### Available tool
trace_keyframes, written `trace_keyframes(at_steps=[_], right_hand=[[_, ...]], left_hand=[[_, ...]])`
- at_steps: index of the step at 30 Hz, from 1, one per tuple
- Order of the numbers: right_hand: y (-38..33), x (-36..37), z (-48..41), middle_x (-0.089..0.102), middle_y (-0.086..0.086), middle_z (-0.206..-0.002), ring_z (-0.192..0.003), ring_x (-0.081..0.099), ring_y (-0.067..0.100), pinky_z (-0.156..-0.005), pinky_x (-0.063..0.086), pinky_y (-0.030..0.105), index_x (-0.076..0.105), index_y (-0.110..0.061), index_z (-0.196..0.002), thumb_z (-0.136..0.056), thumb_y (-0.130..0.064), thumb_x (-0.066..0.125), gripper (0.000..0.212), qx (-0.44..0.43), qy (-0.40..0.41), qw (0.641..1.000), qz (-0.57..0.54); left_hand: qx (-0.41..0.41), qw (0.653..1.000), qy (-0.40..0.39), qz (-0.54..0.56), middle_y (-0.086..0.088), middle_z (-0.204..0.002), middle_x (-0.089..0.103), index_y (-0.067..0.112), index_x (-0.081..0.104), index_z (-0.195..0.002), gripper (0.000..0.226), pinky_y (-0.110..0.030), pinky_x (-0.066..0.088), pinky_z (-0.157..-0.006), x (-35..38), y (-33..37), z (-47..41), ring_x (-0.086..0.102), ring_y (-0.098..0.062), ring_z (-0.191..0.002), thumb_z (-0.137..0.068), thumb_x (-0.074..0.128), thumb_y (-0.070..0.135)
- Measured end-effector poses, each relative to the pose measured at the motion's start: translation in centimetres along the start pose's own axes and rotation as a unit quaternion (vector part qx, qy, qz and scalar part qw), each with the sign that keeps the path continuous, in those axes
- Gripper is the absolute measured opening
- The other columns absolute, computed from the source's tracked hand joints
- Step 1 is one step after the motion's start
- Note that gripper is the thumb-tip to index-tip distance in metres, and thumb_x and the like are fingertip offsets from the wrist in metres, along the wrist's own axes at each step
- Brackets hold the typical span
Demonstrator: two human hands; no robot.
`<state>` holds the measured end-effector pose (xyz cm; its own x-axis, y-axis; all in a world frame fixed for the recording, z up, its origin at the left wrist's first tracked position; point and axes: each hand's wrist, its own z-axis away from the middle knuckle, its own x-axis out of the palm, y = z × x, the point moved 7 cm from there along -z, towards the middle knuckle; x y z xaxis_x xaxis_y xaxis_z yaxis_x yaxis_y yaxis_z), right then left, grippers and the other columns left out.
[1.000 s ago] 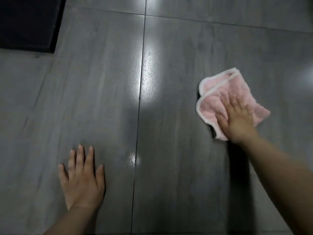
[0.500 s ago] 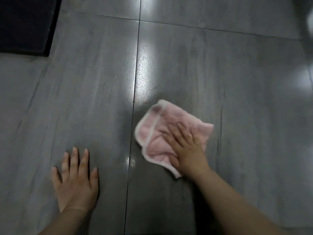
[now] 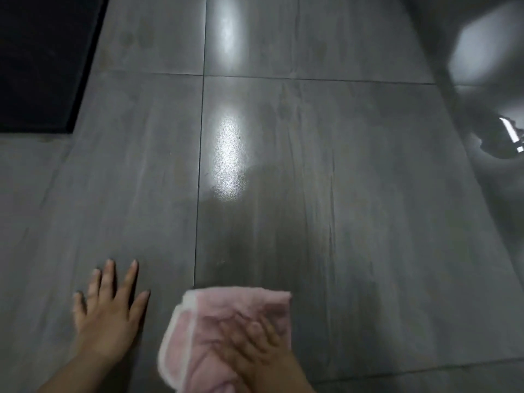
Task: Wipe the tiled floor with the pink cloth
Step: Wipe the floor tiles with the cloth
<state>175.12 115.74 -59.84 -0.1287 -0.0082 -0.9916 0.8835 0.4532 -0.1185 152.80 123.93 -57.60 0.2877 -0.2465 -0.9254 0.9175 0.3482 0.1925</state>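
The pink cloth, folded with a white hem, lies flat on the grey tiled floor near the bottom middle of the view, just right of a grout line. My right hand presses down on it with fingers spread and straight, blurred by motion. My left hand rests flat on the tile to the left of the cloth, fingers spread, a short gap from the cloth's edge.
A black mat covers the floor at the top left. A dark shiny object with a bright metal part stands at the right edge. Light glares off the tile beside the vertical grout line.
My right hand has dragged the cloth from the far right across the tile, leftward and toward me, close to my left hand. My left hand stayed planted on the floor.
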Motion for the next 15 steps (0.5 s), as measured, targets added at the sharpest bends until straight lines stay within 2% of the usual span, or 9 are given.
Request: trace_keyframes(at_steps=[1, 3, 4, 6, 8, 10, 12, 13, 15], right_hand=[[2.8, -1.6, 0.5, -0.009, 0.003, -0.157, -0.145, -0.003, 0.024, -0.116, 0.003, 0.040, 0.016, -0.024, -0.146, -0.081, -0.041, 0.039, 0.071, -0.023, 0.022, 0.999, 0.011], [9.5, -3.3, 0.4, -0.014, -0.001, -0.156, -0.144, -0.009, 0.020, -0.114, 0.001, 0.036, 0.023, -0.025, -0.143, -0.072, -0.041, 0.040, 0.075, 0.043, 0.056, 0.996, 0.061], [12.6, -3.5, 0.4, -0.012, -0.004, -0.156, -0.144, -0.010, 0.017, -0.114, -0.001, 0.035, 0.023, -0.028, -0.143, -0.071, -0.039, 0.039, 0.074, 0.090, 0.037, 0.993, 0.068], [15.6, -3.6, 0.6, 0.012, 0.000, -0.157, -0.144, 0.001, 0.017, -0.116, -0.008, 0.029, 0.020, -0.029, -0.144, -0.072, -0.034, 0.037, 0.074, 0.209, -0.008, 0.977, 0.040], [14.6, -4.1, 0.1, 0.038, 0.015, -0.142, -0.133, 0.021, 0.030, -0.117, -0.009, 0.032, 0.022, -0.019, -0.145, -0.078, -0.036, 0.034, 0.070, 0.349, 0.038, 0.936, 0.007], [9.3, -3.8, -0.9, 0.019, 0.018, -0.149, -0.137, 0.017, 0.031, -0.112, 0.002, 0.040, 0.000, -0.018, -0.148, -0.090, -0.048, 0.021, 0.068, 0.394, 0.089, 0.914, -0.020], [1.3, -2.8, -2.2, -0.005, 0.003, -0.154, -0.144, -0.009, 0.023, -0.110, 0.002, 0.041, -0.004, -0.022, -0.146, -0.091, -0.045, 0.021, 0.065, 0.267, 0.061, 0.962, -0.013], [-2.2, -2.0, -1.9, -0.007, 0.002, -0.155, -0.144, -0.011, 0.024, -0.111, 0.002, 0.041, 0.000, -0.021, -0.147, -0.092, -0.040, 0.023, 0.062, 0.156, 0.026, 0.987, -0.027], [-3.4, -0.8, -0.2, 0.008, 0.006, -0.155, -0.144, 0.000, 0.027, -0.112, 0.011, 0.043, 0.021, -0.023, -0.142, -0.094, -0.035, 0.022, 0.050, -0.010, -0.018, 1.000, -0.017]], left_hand=[[0.027, 0.999, -0.016, -0.020, -0.016, -0.148, 0.028, 0.024, 0.038, -0.135, 0.064, -0.045, 0.004, -0.114, 0.4, 0.0, 0.4, 0.019, -0.031, -0.139, -0.079, 0.027, 0.053], [0.094, 0.993, -0.063, -0.032, -0.017, -0.142, 0.038, 0.024, 0.039, -0.133, 0.070, -0.027, -0.007, -0.112, 1.3, 1.3, 1.6, 0.023, -0.025, -0.134, -0.083, 0.011, 0.063], [0.111, 0.991, -0.075, -0.025, -0.012, -0.144, 0.031, 0.023, 0.034, -0.136, 0.076, -0.020, -0.013, -0.108, 1.5, 2.0, 2.1, 0.019, -0.020, -0.135, -0.081, 0.004, 0.067], [0.111, 0.992, -0.056, 0.009, 0.006, -0.144, -0.007, 0.020, 0.003, -0.138, 0.089, -0.014, -0.028, -0.097, 1.6, 2.6, 2.3, -0.007, -0.010, -0.136, -0.066, -0.004, 0.071], [0.099, 0.993, -0.070, 0.009, 0.014, -0.134, -0.029, 0.019, -0.020, -0.127, 0.088, -0.012, -0.041, -0.082, 1.4, 2.5, 1.8, -0.026, -0.005, -0.128, -0.053, -0.009, 0.065], [0.099, 0.990, -0.097, -0.006, 0.014, -0.131, -0.034, 0.018, -0.025, -0.125, 0.088, -0.013, -0.043, -0.079, 1.7, 2.4, 1.6, -0.030, -0.005, -0.125, -0.051, -0.011, 0.063], [0.096, 0.989, -0.110, -0.028, 0.013, -0.129, -0.034, 0.015, -0.025, -0.124, 0.089, -0.018, -0.040, -0.084, 1.7, 2.6, 1.5, -0.029, -0.005, -0.125, -0.049, -0.013, 0.062], [0.093, 0.989, -0.109, -0.033, 0.013, -0.128, -0.034, 0.014, -0.026, -0.124, 0.091, -0.020, -0.039, -0.086, 1.7, 2.6, 1.6, -0.029, -0.005, -0.124, -0.047, -0.013, 0.061], [0.088, 0.989, -0.116, -0.022, 0.014, -0.127, -0.035, 0.015, -0.026, -0.125, 0.091, -0.025, -0.035, -0.093, 1.7, 2.6, 1.8, -0.029, -0.004, -0.123, -0.047, -0.014, 0.061]])
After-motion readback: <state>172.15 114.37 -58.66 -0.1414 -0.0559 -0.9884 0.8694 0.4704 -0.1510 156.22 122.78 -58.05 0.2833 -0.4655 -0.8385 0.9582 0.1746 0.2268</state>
